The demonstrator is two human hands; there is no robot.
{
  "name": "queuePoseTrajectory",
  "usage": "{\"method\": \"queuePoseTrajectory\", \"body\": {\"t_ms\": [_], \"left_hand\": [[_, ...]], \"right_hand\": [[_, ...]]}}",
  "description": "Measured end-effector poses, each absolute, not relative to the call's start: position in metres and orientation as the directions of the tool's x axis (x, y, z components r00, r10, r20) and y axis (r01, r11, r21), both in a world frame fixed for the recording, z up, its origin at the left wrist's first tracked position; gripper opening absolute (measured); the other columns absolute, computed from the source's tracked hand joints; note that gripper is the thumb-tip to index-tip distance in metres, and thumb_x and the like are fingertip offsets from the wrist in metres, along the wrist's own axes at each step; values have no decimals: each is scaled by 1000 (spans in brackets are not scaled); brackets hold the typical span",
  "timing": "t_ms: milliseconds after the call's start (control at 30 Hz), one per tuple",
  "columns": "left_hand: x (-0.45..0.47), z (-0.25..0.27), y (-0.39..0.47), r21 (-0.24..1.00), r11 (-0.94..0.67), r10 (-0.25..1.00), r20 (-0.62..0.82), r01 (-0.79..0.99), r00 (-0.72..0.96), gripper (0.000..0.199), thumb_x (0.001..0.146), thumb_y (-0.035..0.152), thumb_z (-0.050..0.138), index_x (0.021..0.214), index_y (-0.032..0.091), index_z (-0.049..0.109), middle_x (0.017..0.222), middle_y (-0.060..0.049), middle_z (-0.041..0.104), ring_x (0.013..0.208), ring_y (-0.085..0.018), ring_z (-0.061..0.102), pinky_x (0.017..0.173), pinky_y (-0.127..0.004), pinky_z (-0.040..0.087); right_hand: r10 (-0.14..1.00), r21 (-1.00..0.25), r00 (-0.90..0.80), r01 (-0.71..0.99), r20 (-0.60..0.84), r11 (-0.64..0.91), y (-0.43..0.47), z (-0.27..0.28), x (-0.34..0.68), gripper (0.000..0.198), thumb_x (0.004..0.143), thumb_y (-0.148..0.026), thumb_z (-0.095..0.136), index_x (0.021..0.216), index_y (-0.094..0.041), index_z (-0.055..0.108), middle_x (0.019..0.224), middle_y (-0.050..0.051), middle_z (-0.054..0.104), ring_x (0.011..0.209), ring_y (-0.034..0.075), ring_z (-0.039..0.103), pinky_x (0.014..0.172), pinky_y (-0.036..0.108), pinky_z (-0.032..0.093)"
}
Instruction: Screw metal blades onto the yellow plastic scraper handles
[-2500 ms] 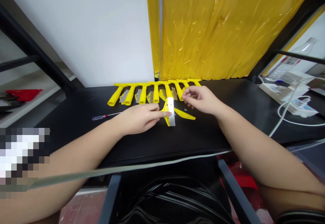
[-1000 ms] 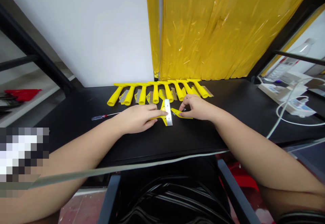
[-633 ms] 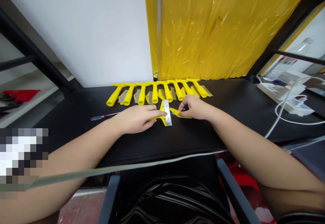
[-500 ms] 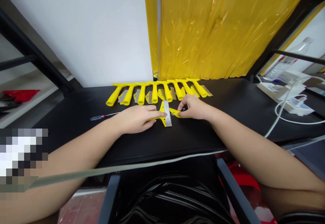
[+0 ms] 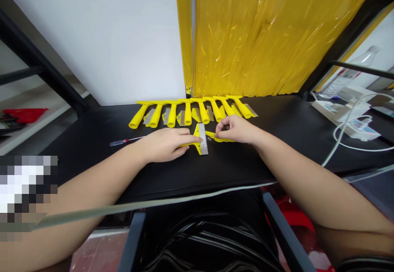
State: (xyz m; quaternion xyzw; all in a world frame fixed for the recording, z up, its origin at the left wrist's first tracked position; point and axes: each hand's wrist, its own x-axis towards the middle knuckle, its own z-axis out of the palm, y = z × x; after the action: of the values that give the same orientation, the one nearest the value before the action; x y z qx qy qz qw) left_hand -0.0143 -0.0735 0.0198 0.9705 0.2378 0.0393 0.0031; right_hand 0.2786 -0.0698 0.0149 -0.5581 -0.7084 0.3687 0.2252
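My left hand point(image 5: 164, 145) is closed around the handle of a yellow scraper point(image 5: 197, 131), its index finger stretched onto the metal blade point(image 5: 203, 145) that lies across the head. Right of the blade, a flat yellow plate point(image 5: 227, 140) with holes rests on the black table. Small metal screws or nuts point(image 5: 209, 139) are beside that plate. Just over it, my right hand point(image 5: 237, 130) has thumb and index finger pinched together; whatever is between the fingertips is too small to make out. Behind both hands stands a row of several yellow scraper handles point(image 5: 170, 116), with blades and plates between them.
A screwdriver point(image 5: 118, 143) lies left of my left hand, its tip hidden behind the forearm. White power strips point(image 5: 358, 126) with cables and a plastic bottle point(image 5: 347, 74) are at the right. A pale cord point(image 5: 184, 199) crosses in front of the table's near edge.
My right thumb and index finger, apart before over the yellow plate, have come together in a pinch. The plate has shifted slightly; the left hand stays in place.
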Motion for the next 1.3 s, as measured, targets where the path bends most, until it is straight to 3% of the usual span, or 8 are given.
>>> {"method": "queuePoseTrajectory", "body": {"t_ms": [167, 367, 533, 667, 767, 933, 1300], "left_hand": [[-14, 20, -74, 38, -891, 454, 81, 452, 887, 47, 104, 22, 52, 150, 30, 63, 107, -5, 68, 90, -18, 69, 75, -28, 53], [-13, 21, -75, 50, -894, 448, 89, 445, 890, 48, 105, 21, 51, 150, 31, 62, 108, -5, 68, 93, -18, 69, 78, -28, 54], [-12, 22, -76, 40, -898, 439, 116, 438, 891, 47, 106, 22, 48, 150, 30, 62, 106, -5, 68, 90, -17, 69, 77, -27, 54], [-12, 22, -76, 33, -898, 439, 146, 439, 886, 46, 106, 21, 48, 148, 30, 64, 109, -6, 69, 89, -17, 69, 78, -27, 55], [-12, 21, -76, 34, -894, 446, 159, 446, 881, 45, 106, 20, 48, 148, 29, 63, 112, -6, 70, 94, -18, 70, 83, -28, 56], [-11, 21, -77, 51, -886, 461, 175, 460, 870, 40, 106, 19, 49, 143, 24, 63, 118, -9, 71, 104, -22, 71, 91, -33, 58], [-10, 23, -78, 57, -888, 459, 194, 457, 867, 36, 105, 21, 47, 138, 21, 63, 119, -9, 71, 103, -22, 71, 90, -35, 59]], "right_hand": [[973, -874, -232, 475, -17, 98, -66, 14, 287, 12, 69, -22, 79, 73, -18, 69, 63, -1, 63, 58, 11, 52, 56, 26, 38], [943, -929, -246, 240, 224, 283, -65, 12, 286, 30, 71, -28, 82, 97, -18, 70, 83, 1, 69, 64, 12, 58, 61, 26, 48], [811, -789, -290, 220, 508, 574, -72, 11, 283, 22, 89, -37, 77, 100, -20, 70, 94, 4, 70, 60, 11, 56, 56, 28, 50], [620, -571, -437, 255, 652, 780, -77, 12, 280, 5, 96, -26, 70, 97, -22, 73, 101, 8, 74, 87, 20, 69, 69, 32, 57], [514, -475, -536, 223, 670, 851, -77, 11, 280, 8, 94, -17, 69, 96, -22, 74, 103, 8, 74, 94, 20, 71, 77, 34, 59], [487, -435, -580, 240, 653, 868, -75, 8, 279, 10, 91, -16, 75, 97, -24, 77, 109, 7, 69, 102, 22, 71, 93, 40, 59], [471, -429, -631, 234, 616, 873, -72, 3, 279, 13, 92, -15, 75, 100, -25, 78, 113, 7, 67, 105, 22, 70, 96, 40, 59]]}}
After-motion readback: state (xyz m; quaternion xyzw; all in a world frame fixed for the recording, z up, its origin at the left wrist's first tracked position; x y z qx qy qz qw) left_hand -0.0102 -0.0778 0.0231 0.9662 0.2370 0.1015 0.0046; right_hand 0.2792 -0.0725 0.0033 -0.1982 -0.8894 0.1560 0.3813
